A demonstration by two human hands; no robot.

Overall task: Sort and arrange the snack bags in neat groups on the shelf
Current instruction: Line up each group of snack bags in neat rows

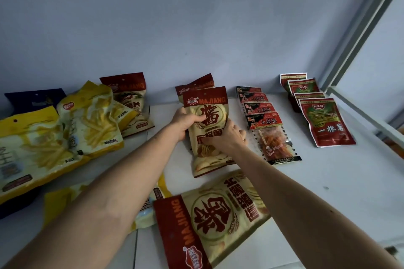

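Observation:
A beige and dark-red MAJIANG chip bag (208, 107) lies mid-shelf on top of a matching bag (196, 85). My left hand (185, 123) grips its left edge, thumb on the front. My right hand (227, 137) presses on its lower right part. Another MAJIANG bag (214, 220) lies turned sideways near the front. One more MAJIANG bag (129, 94) leans at the back left. Yellow fries bags (91, 120) are heaped on the left. A column of small red and black strip packets (262, 118) lies right of my hands. Red and green packets (323, 122) sit further right.
The white shelf (328, 181) has bare surface at the right front. A dark blue bag (32, 99) stands against the blue back wall (196, 28). A grey metal upright (360, 28) frames the right side. Another yellow bag (144, 209) lies under my left forearm.

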